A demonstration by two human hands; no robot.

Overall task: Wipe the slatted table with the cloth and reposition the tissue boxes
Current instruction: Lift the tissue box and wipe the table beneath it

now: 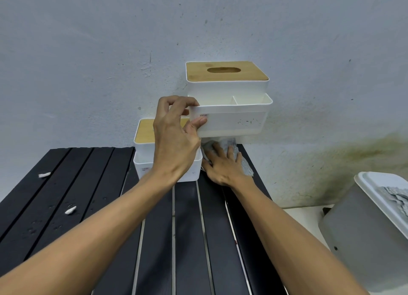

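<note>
My left hand [176, 135] grips the left front corner of a white tissue box with a wooden lid [231, 100] and holds it lifted above the far right corner of the black slatted table [187, 239]. Under the raised box, my right hand [223, 164] presses flat on a grey cloth [245, 164] that lies on the table's far right slats. A second white tissue box with a wooden lid [145, 153] stands on the table against the wall, partly hidden behind my left hand.
Two small white scraps [44, 175] [70, 211] and water drops lie on the left slats. A grey bin with a white lid [371, 228] stands on the floor to the right of the table. A pale stained wall [88, 63] rises right behind the table.
</note>
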